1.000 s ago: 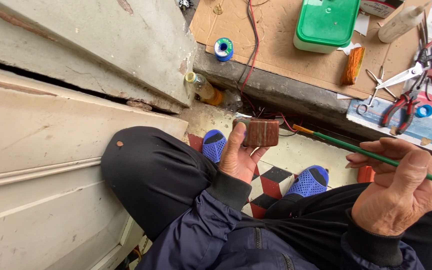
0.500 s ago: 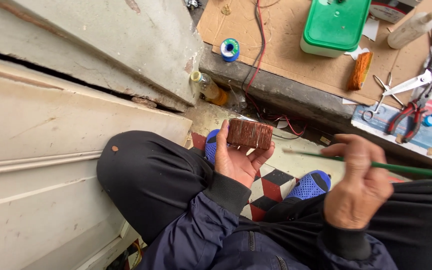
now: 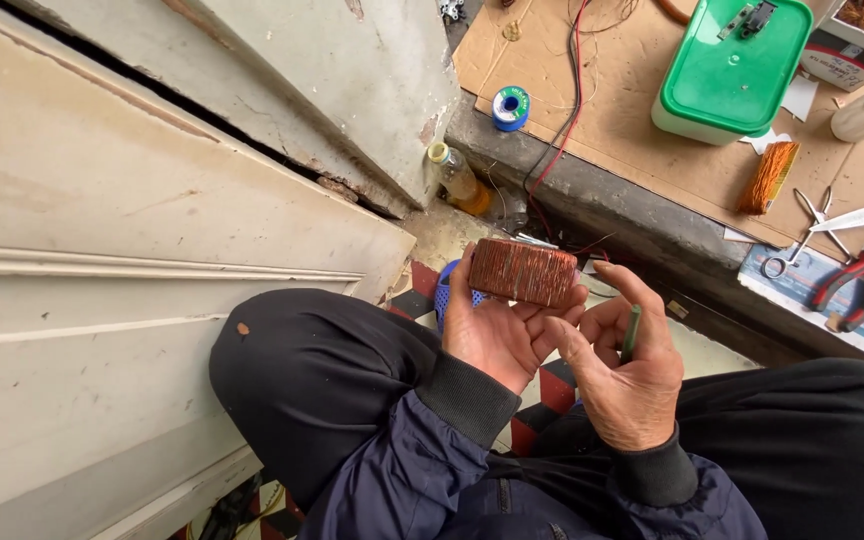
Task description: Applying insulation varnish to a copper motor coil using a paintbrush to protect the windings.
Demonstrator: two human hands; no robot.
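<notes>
While the left hand (image 3: 497, 335) cradles the copper-wound coil (image 3: 522, 271) on its curled fingers, thumb at the coil's near end, the right hand (image 3: 624, 372) closes partway around a thin green rod (image 3: 631, 332), touching the coil's right end. Good practice here appears to be a steady coil, held level, with the rod guided gently to avoid nicking windings. Scissors (image 3: 832, 222) lie well beyond the right hand.

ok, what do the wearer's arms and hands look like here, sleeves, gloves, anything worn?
Both hands are bare: left hand, right hand, no gloves, rings or watch visible. Both arms wear a dark navy jacket with darker ribbed knit cuffs at the wrists. No markings or cables on them.
</notes>
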